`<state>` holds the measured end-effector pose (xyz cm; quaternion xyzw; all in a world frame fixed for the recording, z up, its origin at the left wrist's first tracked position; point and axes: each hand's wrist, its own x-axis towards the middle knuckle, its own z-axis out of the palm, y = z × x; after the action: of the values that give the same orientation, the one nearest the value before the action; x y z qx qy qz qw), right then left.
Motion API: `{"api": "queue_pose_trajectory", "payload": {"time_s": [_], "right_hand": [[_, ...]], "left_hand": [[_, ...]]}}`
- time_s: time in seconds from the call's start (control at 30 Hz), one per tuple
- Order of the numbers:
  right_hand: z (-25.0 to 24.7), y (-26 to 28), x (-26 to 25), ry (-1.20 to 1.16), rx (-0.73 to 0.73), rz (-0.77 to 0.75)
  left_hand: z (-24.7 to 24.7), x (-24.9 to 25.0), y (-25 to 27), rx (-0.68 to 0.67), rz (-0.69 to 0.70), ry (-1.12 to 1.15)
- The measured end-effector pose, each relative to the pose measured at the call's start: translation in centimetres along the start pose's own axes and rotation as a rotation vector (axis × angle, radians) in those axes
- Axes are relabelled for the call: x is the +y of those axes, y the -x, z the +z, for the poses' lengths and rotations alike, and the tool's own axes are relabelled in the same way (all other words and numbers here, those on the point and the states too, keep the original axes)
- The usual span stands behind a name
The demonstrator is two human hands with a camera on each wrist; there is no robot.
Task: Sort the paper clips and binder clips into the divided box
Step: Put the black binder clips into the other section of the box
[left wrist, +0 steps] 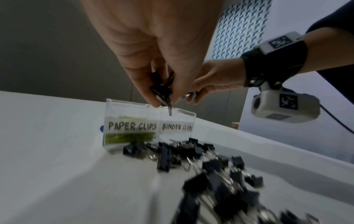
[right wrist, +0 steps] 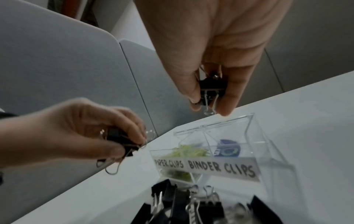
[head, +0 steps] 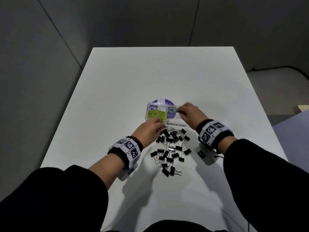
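Observation:
A clear divided box (head: 151, 104) stands mid-table. Its left compartment, labelled PAPER CLIPS, holds green paper clips (head: 156, 114). The right one, labelled BINDER CLIPS (right wrist: 222, 168), shows no clips inside. Several black binder clips (head: 172, 148) lie in a loose pile just in front of the box. My left hand (head: 160, 127) hovers at the box's near edge and grips a few binder clips (left wrist: 161, 89). My right hand (head: 179, 112) is above the right compartment and pinches one binder clip (right wrist: 211, 87), wire handles pointing down.
The white table (head: 133, 77) has bare surface beyond and to both sides of the box. A purple round disc (head: 161, 101) lies under the box. Grey partition walls stand behind and to the left. A wooden edge (head: 301, 108) shows far right.

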<state>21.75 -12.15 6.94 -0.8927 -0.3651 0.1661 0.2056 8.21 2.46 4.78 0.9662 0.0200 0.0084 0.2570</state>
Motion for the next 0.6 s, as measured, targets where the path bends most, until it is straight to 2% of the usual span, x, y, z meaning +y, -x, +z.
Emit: {"api": "queue_pose_trajectory", "payload": {"time_s": [0.13, 0.27, 0.33, 0.5, 0.6], "right_hand": [[0.1, -2.2, -0.4, 0.003, -0.091, 0.063], [-0.3, -0.8, 1.4, -0.047, 0.104, 0.101], [-0.1, 0.6, 3.0, -0.048, 0.139, 0.159], [2.2, 4.1, 5.7, -0.001, -0.082, 0.214], [3.3, 4.7, 5.6, 0.038, -0.152, 0.186]], "left_hand": [[-1.1, 0.0, -2.6, -0.003, 0.029, -0.01], [-1.2, 0.4, -5.8, -0.04, 0.109, -0.006], [-0.8, 1.1, -7.8, -0.097, 0.132, -0.034], [0.2, 2.1, -11.2, -0.343, 0.134, -0.239], [0.2, 2.1, -10.5, -0.321, 0.174, -0.301]]}}
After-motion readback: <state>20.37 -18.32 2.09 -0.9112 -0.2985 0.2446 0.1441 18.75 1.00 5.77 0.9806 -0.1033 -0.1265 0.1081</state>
